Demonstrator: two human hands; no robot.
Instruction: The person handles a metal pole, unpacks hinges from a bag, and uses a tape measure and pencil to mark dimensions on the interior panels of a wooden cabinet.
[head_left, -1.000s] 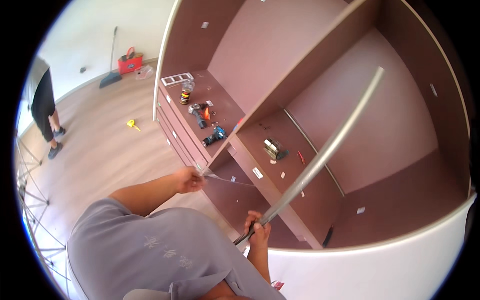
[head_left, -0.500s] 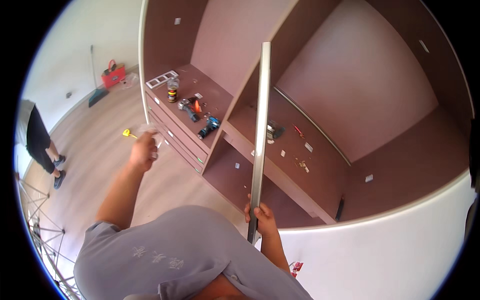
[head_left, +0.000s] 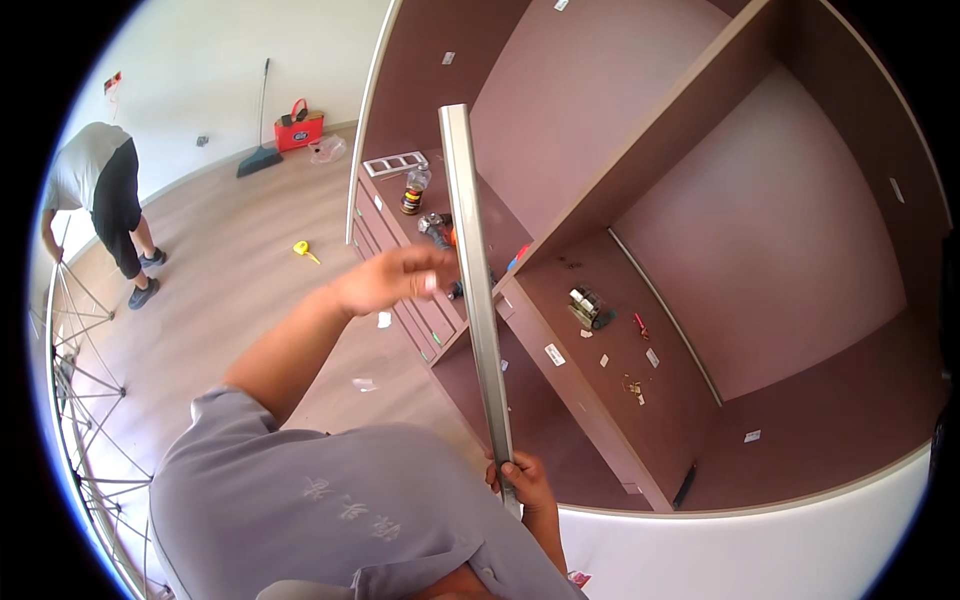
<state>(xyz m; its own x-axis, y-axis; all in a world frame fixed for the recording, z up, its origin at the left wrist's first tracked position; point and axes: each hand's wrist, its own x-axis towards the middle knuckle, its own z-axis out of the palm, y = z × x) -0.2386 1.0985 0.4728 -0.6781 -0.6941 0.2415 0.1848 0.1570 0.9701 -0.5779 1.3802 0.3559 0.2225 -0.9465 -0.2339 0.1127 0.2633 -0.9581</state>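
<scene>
A long silver metal profile [head_left: 470, 250] stands tilted in front of me, its lower end gripped by my right hand [head_left: 525, 482], fingers wrapped round it. My left hand [head_left: 405, 280] is raised beside the middle of the profile, fingers stretched out and slightly blurred, holding nothing. Whether its fingertips touch the metal I cannot tell. Behind lies a brown cabinet [head_left: 640, 120] with open compartments and drawers. An angle grinder [head_left: 435, 230] on its left shelf is partly covered by the profile. Another tool there is mostly hidden.
On the right shelf are a metal-and-dark object [head_left: 588, 308], red-handled pliers [head_left: 641, 325] and small scraps. A jar [head_left: 413, 190] stands on the left shelf. The floor holds a yellow tape measure [head_left: 303, 250], broom [head_left: 260, 160] and red bag [head_left: 300, 130]. A person [head_left: 115, 190] bends over a metal lattice frame [head_left: 90, 390].
My left hand has swung right, from over the floor to beside the profile, its fingers opening out. The view has shifted left. The other person has bent down to the lattice frame.
</scene>
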